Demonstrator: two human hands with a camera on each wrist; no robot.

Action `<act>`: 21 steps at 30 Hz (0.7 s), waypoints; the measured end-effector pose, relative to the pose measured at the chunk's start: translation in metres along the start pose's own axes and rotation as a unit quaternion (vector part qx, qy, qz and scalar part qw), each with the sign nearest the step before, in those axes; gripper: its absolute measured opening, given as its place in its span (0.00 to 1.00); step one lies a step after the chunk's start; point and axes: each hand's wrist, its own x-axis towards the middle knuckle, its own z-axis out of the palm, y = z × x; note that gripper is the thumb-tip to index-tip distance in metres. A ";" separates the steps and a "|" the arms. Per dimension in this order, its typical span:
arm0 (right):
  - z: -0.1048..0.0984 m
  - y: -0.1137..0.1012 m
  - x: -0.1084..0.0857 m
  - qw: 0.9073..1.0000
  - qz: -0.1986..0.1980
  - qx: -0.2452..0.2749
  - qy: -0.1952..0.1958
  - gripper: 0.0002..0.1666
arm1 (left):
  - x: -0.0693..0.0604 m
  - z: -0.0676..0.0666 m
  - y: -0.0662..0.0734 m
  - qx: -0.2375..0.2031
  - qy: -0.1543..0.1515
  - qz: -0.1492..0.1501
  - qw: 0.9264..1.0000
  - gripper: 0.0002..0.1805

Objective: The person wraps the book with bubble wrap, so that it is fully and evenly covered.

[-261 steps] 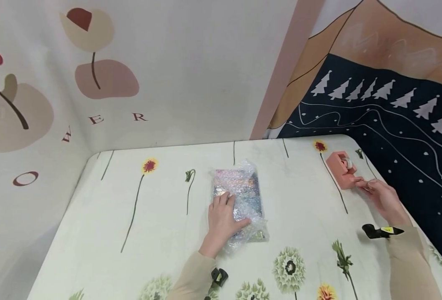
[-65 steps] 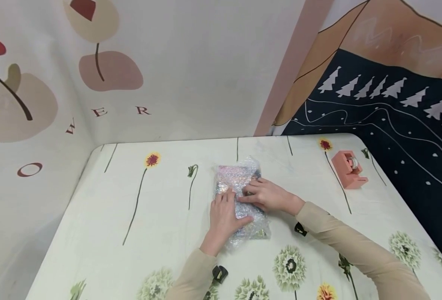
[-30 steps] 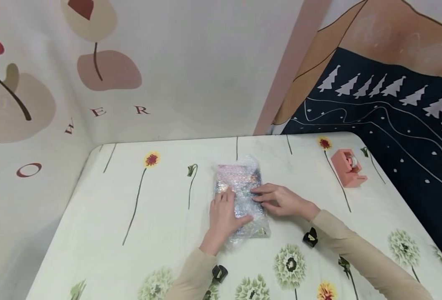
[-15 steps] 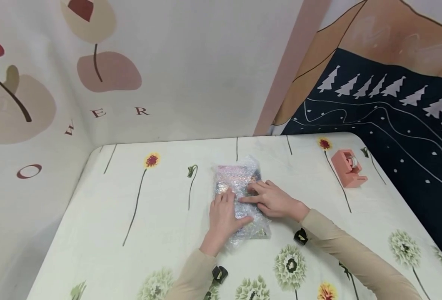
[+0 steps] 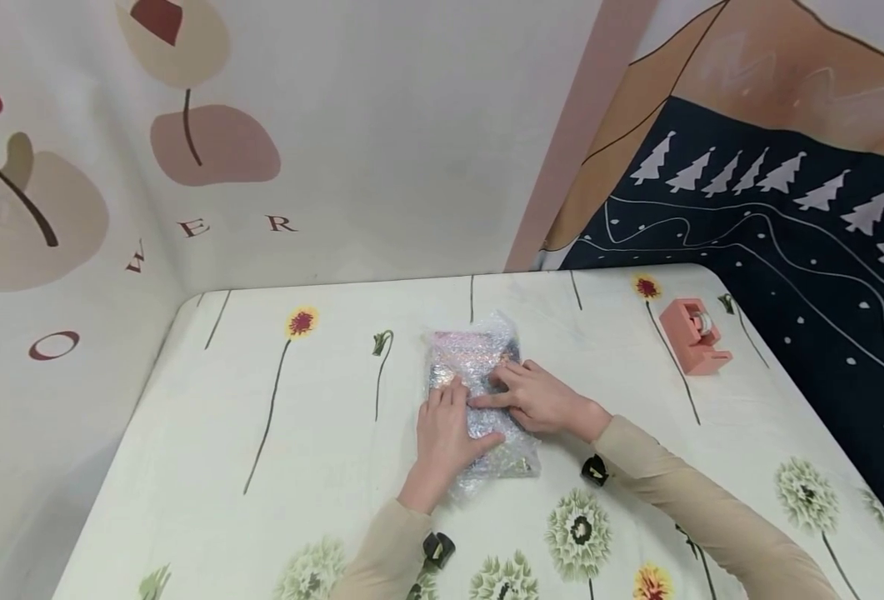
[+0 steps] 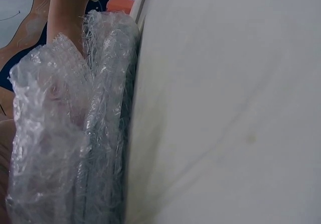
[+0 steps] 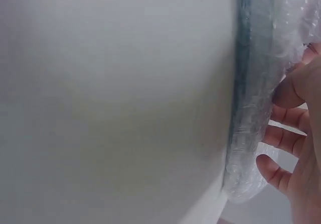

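A flat, colourful rectangular item wrapped in bubble wrap lies on the flowered tabletop in the head view; the wrap blurs what the item is. My left hand rests on its left side, fingers and thumb spread. From the right, my right hand presses on the middle of the package with the index finger extended toward the left hand. Close up in the right wrist view, the right hand's fingers lie against the bubble wrap. Bulging bubble wrap hides most of the left hand in the left wrist view.
A pink tape dispenser with a roll of tape stands near the table's right edge. Printed cloth walls rise behind and beside the white flower-patterned table.
My right hand was at the tape dispenser's front, then came over to the package. Within the last second it has slid left and upward across the wrap. My left hand has stayed put.
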 end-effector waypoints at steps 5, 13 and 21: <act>-0.002 0.002 -0.010 0.996 0.027 0.085 0.031 0.28 | 0.000 0.000 0.001 -0.008 -0.005 0.003 1.000 0.44; 0.000 0.004 -0.018 0.991 0.052 0.121 0.035 0.25 | 0.001 0.000 -0.001 -0.008 -0.004 0.003 1.000 0.44; -0.005 -0.001 -0.022 0.967 0.090 0.217 0.099 0.20 | -0.002 0.000 -0.002 -0.004 0.000 0.020 1.000 0.42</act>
